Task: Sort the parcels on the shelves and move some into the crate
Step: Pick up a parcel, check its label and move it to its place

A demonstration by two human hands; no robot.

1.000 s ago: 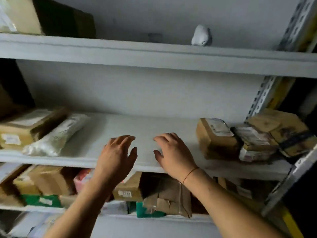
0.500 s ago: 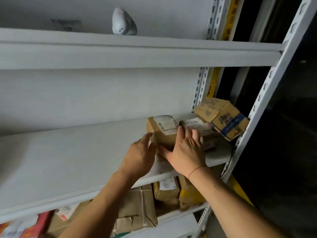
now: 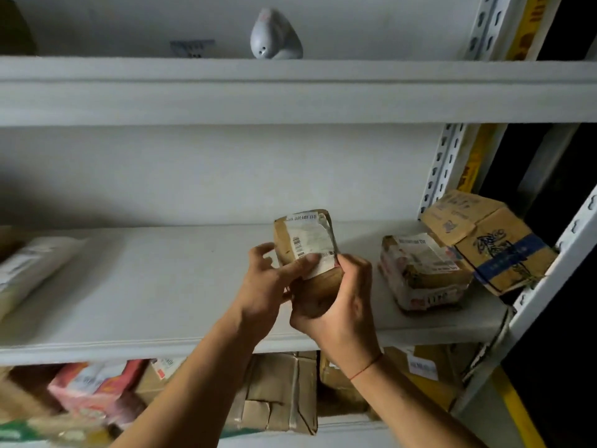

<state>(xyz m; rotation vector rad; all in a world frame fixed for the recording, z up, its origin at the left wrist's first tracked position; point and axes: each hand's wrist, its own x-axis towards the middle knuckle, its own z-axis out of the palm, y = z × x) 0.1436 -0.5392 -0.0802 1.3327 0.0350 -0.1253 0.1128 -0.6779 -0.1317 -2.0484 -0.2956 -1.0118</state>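
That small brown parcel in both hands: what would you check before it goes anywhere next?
1. Hold on the small brown parcel: left hand and right hand both have a grip on it. Ok.
2. Label faces the person: ok.
3. Label readable: print blurred, cannot tell.
4. Parcel lifted off the middle shelf: ok.
5. Taped parcel to the right untouched: ok.
6. Crate in reach: not in view, cannot tell.
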